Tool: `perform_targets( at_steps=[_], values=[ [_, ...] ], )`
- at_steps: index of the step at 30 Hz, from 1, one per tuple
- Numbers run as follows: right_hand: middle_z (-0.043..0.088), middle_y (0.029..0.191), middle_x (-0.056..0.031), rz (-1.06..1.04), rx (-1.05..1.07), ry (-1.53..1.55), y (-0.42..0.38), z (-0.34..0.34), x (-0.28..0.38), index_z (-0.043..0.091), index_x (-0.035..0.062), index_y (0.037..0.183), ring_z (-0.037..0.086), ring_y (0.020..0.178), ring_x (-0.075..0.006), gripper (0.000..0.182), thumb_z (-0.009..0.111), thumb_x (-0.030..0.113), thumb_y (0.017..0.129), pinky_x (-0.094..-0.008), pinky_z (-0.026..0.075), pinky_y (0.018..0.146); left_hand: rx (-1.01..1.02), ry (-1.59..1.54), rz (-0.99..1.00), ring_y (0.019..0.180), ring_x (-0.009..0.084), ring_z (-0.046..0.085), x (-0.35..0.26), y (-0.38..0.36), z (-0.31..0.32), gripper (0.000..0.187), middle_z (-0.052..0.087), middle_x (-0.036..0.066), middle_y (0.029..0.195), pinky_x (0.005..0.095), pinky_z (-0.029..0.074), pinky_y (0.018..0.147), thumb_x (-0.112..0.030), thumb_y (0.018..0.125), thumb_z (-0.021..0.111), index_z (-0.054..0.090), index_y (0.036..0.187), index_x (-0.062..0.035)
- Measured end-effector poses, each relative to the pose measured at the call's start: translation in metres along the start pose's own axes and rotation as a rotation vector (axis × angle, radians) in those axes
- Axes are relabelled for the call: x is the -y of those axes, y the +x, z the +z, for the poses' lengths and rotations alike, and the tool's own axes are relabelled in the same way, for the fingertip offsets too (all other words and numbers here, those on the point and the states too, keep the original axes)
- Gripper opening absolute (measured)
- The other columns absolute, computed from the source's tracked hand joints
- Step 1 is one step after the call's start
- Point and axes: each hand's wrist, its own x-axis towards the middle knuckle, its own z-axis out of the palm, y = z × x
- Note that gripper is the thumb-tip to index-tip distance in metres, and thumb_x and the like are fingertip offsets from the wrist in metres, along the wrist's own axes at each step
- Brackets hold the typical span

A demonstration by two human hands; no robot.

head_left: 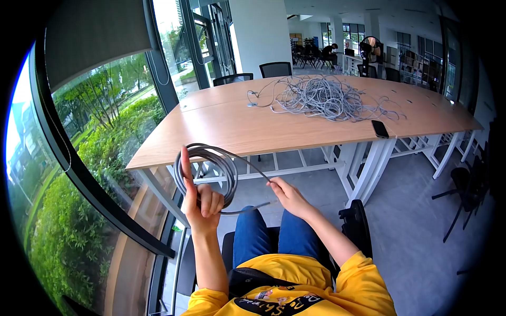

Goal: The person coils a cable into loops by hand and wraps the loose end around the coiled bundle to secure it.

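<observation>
A coil of grey cable [230, 179] hangs in several loops on my left hand [203, 203]. That hand is closed on the lower part of the coil, with its index finger pointing up along the loops. From the top of the coil, a single strand runs down to my right hand [287, 197], whose fingers pinch it. A loose cable end sticks out below the coil, above my knees. On the table [211, 124] lies a big tangled heap of grey cable [327, 97], apart from both hands.
A black phone [379, 129] lies near the table's front edge. Black chairs [275, 69] stand behind the table, another chair [464, 184] at right. Windows [105, 100] line the left side. A person [329, 55] sits far back, and a black fan [370, 52] stands behind the table.
</observation>
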Motion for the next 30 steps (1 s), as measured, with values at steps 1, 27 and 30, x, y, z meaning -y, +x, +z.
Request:
perform_targets(
  at_steps=[1,27,30],
  values=[
    [0.056,0.071,-0.0095,-0.143,-0.143,-0.13,0.001,0.0,0.003,0.05,0.0045,0.102,0.058,0.066,-0.0234,0.024,0.04,0.022,0.09,-0.0343,0.045,0.057,-0.002,0.094,0.02,0.029,0.0038,0.018,0.002,0.001,-0.001,0.05,0.024,-0.005,0.037,0.0191,0.015,0.029,-0.034,0.094,0.025,0.005,0.137,-0.0195],
    [0.057,0.074,-0.0144,-0.355,0.291,-0.671,-0.008,-0.011,0.106,0.057,-0.0001,0.069,0.058,0.069,-0.0298,0.01,0.056,0.009,0.071,-0.0386,0.047,0.06,-0.056,0.736,-0.447,0.06,0.0119,0.057,0.036,0.006,-0.021,0.033,0.061,0.009,0.067,0.0227,0.046,0.058,-0.028,0.09,0.043,0.056,0.094,0.0018],
    [0.056,0.075,-0.0147,-0.338,0.335,-0.563,-0.007,-0.01,0.104,0.052,-0.0003,0.075,0.058,0.07,-0.0316,0.01,0.056,0.008,0.072,-0.0405,0.047,0.061,-0.007,0.803,-0.543,0.065,0.0125,0.059,0.035,0.007,-0.014,0.029,0.058,0.006,0.065,0.0246,0.047,0.063,-0.025,0.09,0.044,0.055,0.089,0.0018]
  ],
)
